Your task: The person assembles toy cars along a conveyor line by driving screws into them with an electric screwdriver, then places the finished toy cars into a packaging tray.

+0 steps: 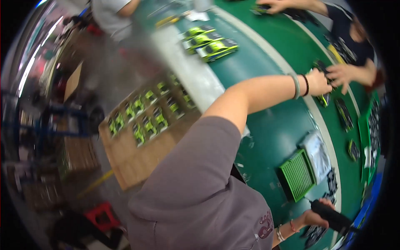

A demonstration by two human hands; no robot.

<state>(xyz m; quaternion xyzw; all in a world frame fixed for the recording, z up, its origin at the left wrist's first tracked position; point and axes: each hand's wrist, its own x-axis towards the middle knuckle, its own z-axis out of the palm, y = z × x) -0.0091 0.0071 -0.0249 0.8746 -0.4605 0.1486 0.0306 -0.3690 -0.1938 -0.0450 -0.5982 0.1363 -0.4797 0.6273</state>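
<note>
My left arm reaches across the green bench to the belt. There my left hand is closed over a black and lime-green toy car, partly hidden under the fingers. A co-worker's hand is spread right beside mine. At the lower right my right hand grips a black electric screwdriver, its thin bit pointing toward a green slotted tray. Next to that tray lies a clear plastic bag, with small black parts near it.
Three lime-green toy cars stand on the bench. A cardboard box left of it holds several more. Other car parts lie on the green belt. A green bin sits at the far side; a red stool is lower left.
</note>
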